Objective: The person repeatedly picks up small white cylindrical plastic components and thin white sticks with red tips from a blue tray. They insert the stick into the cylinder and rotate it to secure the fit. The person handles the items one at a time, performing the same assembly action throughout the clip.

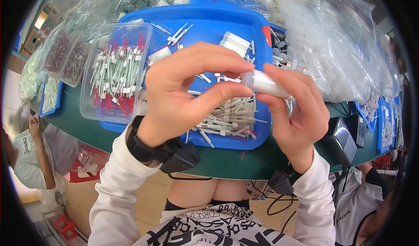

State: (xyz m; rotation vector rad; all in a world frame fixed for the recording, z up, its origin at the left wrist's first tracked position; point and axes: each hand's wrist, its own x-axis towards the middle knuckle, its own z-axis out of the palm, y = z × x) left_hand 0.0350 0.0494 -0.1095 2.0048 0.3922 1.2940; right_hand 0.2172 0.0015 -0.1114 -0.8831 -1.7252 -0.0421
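Over the blue tray (200, 16), both hands hold a short white cylindrical tube (271, 85) with a clear end. My left hand (176, 86) pinches the clear end between thumb and forefinger. The white body of the tube is gripped by the thumb and fingers of my right hand (303, 108). Beneath the hands, many thin white sticks with small blocks (229, 121) lie loose in the tray, some with red wires. Several white cylinders (235, 44) sit towards the tray's far right.
A clear plastic box (127, 26) full of white sticks with red wires stands on the tray's left side. Large clear bags (323, 40) of white parts are heaped at the back right. A black device (341, 141) stands right on the green table (222, 165). Other people sit at both sides.
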